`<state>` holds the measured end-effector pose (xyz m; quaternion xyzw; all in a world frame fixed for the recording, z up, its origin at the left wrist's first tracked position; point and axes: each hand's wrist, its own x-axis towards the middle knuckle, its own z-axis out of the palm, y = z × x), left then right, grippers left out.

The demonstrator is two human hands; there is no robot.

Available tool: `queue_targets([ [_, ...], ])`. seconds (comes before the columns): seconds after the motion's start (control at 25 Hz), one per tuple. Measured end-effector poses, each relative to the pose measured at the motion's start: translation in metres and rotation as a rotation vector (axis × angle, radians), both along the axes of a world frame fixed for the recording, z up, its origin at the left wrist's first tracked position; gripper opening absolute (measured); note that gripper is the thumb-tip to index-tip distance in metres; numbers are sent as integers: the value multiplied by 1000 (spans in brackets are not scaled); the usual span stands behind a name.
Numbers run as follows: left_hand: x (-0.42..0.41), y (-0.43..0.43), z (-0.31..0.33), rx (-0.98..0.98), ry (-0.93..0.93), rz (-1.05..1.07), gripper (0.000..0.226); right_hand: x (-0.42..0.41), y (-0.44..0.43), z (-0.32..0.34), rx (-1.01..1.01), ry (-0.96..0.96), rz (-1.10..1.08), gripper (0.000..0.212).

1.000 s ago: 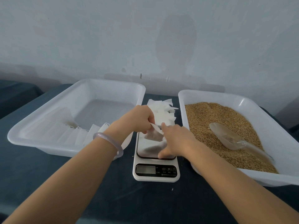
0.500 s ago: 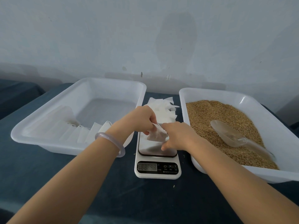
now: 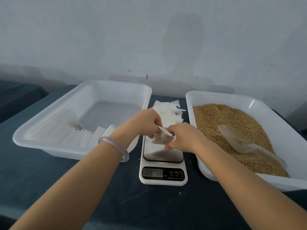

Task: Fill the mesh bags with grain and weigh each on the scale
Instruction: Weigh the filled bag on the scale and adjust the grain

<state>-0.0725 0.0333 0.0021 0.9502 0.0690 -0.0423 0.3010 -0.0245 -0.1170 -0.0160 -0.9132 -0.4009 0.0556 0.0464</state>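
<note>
— On what are the things carried?
— A table (image 3: 49, 180) covered in dark blue-grey cloth is seen.
— What is laid directly on it?
— A white tray (image 3: 116, 83) is set on the left and a second white tray (image 3: 216, 95) on the right. A scale (image 3: 163, 180) is placed between them, towards the near side. A pile of empty mesh bags (image 3: 167, 110) is laid just beyond the scale. A few stray grains (image 3: 180, 193) are scattered by the scale's near edge
</note>
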Motion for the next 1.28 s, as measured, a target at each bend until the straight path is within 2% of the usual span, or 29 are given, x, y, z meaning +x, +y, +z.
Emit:
queue_targets([
  [0.08, 0, 2, -1, -7, -2, 7, 16, -1, -5, 1, -135, -43, 8, 52],
  [0.16, 0, 4, -2, -8, 2, 13, 17, -4, -9, -1, -388, -144, 80, 62],
  [0.24, 0, 5, -2, -10, 6, 17, 18, -9, -11, -5, -584, -197, 118, 63],
  [0.32, 0, 4, -2, -8, 3, 14, 19, -11, -11, -7, -652, -217, 116, 63],
  [1.28, 0, 3, 1, -43, 0, 36, 15, -20, -11, -12, -640, -334, 143, 74],
])
